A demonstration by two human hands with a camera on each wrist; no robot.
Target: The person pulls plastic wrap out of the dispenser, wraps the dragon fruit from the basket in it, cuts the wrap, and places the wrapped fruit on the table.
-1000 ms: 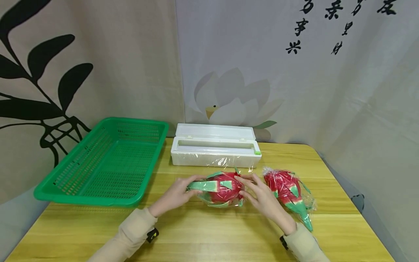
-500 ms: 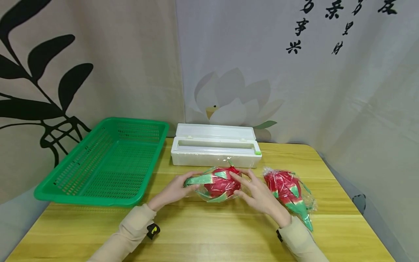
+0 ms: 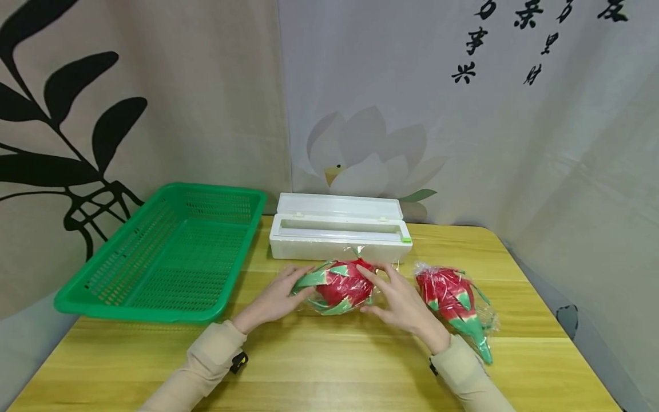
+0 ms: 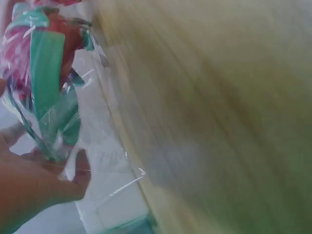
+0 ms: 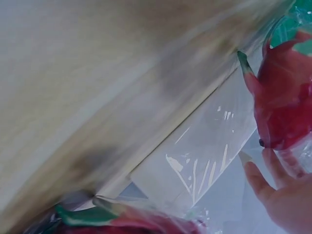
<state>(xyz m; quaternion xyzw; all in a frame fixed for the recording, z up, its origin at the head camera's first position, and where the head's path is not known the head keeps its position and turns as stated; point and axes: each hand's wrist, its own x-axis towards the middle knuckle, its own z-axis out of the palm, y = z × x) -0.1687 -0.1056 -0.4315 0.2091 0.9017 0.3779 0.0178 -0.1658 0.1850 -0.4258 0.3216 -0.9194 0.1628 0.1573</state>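
Observation:
A red dragon fruit [image 3: 344, 286] with green scales is held between both hands in front of the white box, with clear cling film [image 5: 195, 170] around it. My left hand [image 3: 278, 294] grips its green pointed end, fingers above and thumb below, as the left wrist view also shows. At the rounded red end, my right hand [image 3: 404, 300] holds with fingers over the top and thumb near the lower side. In the right wrist view, the fingertips [image 5: 253, 170] are right by the fruit's end. A second dragon fruit [image 3: 455, 300], wrapped in film, lies to the right.
A white cling film box [image 3: 340, 249] with its lid raised stands behind the hands, a green slider at its right end. At the left sits a green plastic basket [image 3: 139, 315]. A printed cloth [image 3: 360, 86] hangs behind the wooden table [image 3: 329, 377].
Both hands have shifted the dragon fruit slightly left and toward the box, and it has turned a little. The right hand's thumb sits farther left. The second dragon fruit stays put.

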